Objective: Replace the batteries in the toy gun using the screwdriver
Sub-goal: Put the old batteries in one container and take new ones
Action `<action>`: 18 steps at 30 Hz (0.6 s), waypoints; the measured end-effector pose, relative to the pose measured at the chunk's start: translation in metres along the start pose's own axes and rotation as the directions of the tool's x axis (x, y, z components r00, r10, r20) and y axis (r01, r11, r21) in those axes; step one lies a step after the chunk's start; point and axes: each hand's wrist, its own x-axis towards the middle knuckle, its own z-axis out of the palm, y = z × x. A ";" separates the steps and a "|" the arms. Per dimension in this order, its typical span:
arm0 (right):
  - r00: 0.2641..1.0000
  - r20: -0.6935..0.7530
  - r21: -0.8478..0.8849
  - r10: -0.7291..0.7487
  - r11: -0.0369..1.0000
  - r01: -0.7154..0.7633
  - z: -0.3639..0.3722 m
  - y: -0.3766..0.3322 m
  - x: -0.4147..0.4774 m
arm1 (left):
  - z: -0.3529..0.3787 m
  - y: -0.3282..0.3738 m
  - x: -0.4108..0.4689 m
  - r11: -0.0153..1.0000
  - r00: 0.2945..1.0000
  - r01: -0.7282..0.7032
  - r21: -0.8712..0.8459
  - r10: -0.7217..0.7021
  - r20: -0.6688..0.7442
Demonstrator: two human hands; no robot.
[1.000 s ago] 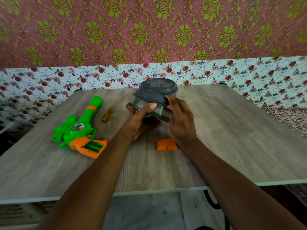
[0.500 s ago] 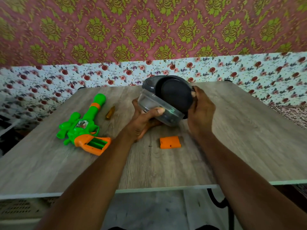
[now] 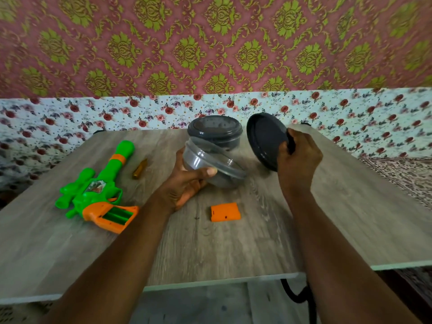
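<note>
I see the toy gun [image 3: 93, 190] lying on the left of the table [image 3: 233, 249], with the screwdriver [image 3: 139, 169] just beside its barrel and the orange battery cover [image 3: 225, 212] near the centre. My left hand [image 3: 187, 185] curls round a tilted clear container [image 3: 210, 167]. My right hand [image 3: 299, 160] pinches a dark lid [image 3: 264, 141], held apart from the container.

Green & orange toy gun [image 3: 93, 195], orange battery cover [image 3: 225, 212], dark grey lid [image 3: 264, 141], grey wood-grain tabletop [image 3: 233, 249]; wallpaper [image 3: 210, 43] pink w/ green damask.
</note>
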 end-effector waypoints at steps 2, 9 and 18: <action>0.989 0.113 -0.057 -0.096 0.993 0.103 -0.002 0.011 0.012 | 0.002 -0.001 0.001 1.000 1.000 -0.002 -0.014 0.002 0.001; 0.830 0.542 -0.146 -0.133 0.957 0.249 0.002 0.050 0.013 | 0.006 0.001 0.002 1.000 1.000 -0.019 -0.020 0.019 -0.008; 0.690 0.721 -0.180 0.057 0.978 0.107 0.008 0.041 0.009 | 0.006 0.001 0.001 0.998 1.000 -0.017 0.056 0.017 -0.012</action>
